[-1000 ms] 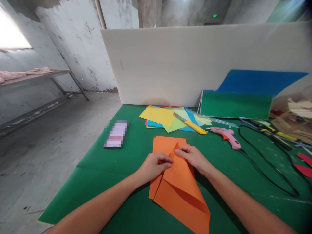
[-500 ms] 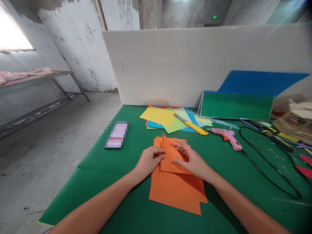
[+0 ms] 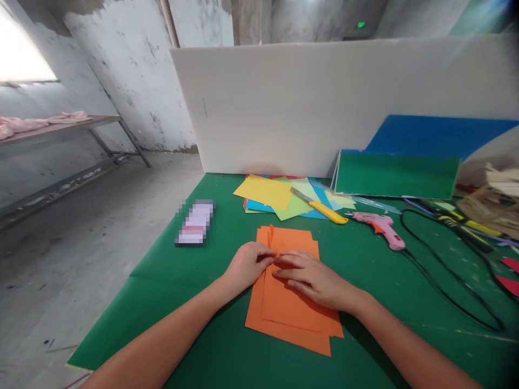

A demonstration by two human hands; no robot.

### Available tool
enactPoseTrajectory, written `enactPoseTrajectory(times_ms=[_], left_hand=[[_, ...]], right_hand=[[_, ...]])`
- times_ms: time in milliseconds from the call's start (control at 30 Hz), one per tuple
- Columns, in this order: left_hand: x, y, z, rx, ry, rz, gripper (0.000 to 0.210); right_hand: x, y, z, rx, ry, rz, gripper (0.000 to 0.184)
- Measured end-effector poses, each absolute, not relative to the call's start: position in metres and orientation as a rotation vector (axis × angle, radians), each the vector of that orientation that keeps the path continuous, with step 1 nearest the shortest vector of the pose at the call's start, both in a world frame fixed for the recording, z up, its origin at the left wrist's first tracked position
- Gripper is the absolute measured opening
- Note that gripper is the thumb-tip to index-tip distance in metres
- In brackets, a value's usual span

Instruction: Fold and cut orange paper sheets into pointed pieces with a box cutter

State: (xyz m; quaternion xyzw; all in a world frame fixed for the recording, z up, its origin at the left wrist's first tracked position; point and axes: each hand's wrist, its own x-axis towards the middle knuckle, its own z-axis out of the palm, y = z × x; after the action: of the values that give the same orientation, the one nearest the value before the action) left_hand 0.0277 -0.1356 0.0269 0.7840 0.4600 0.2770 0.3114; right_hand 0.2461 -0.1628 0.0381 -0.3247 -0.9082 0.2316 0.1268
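Observation:
Several orange paper sheets lie stacked unevenly on the green table in front of me. A narrow raised strip stands along the upper left edge of the top sheet. My left hand is closed at that left edge, its thumb and fingers pinching the orange paper. My right hand rests on the top sheet with its fingers stretched out to the left, the tips close to my left fingertips. Part of the sheets is hidden under it.
Beyond the stack lie coloured paper sheets with a yellow utility knife across them. A pink hot glue gun with a black cord is at right. A blurred phone-like object lies left. A white board stands behind.
The small upper flap of orange paper now lies flat, its lower edge gone from mid-stack. My right hand has come down onto the sheet, fingers straighter and flatter. My left hand stays nearly still.

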Motion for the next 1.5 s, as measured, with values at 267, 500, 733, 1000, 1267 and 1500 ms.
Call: enactPoseTrajectory(times_ms=[267,500,733,1000,1267,1500], left_hand=[[0.005,-0.136,0.04,2.298,1.176,0.417,0.038],[-0.008,-0.136,0.05,2.31,0.989,0.224,0.08],[-0.009,-0.136,0.047,2.327,0.969,0.258,0.08],[-0.008,-0.136,0.05,2.305,0.985,0.2,0.08],[-0.009,-0.137,0.051,2.372,0.982,0.191,0.073],[0.004,-0.137,0.046,2.55,1.117,0.223,0.028]], right_hand=[[0.248,-0.161,0.035,-0.934,-2.703,0.638,0.038],[0.249,-0.162,0.034,-0.927,-2.709,0.622,0.037],[0.248,-0.161,0.033,-0.921,-2.697,0.615,0.037],[0.247,-0.162,0.032,-0.931,-2.677,0.623,0.037],[0.247,-0.162,0.033,-0.942,-2.692,0.627,0.037],[0.245,-0.162,0.035,-0.939,-2.691,0.626,0.038]])
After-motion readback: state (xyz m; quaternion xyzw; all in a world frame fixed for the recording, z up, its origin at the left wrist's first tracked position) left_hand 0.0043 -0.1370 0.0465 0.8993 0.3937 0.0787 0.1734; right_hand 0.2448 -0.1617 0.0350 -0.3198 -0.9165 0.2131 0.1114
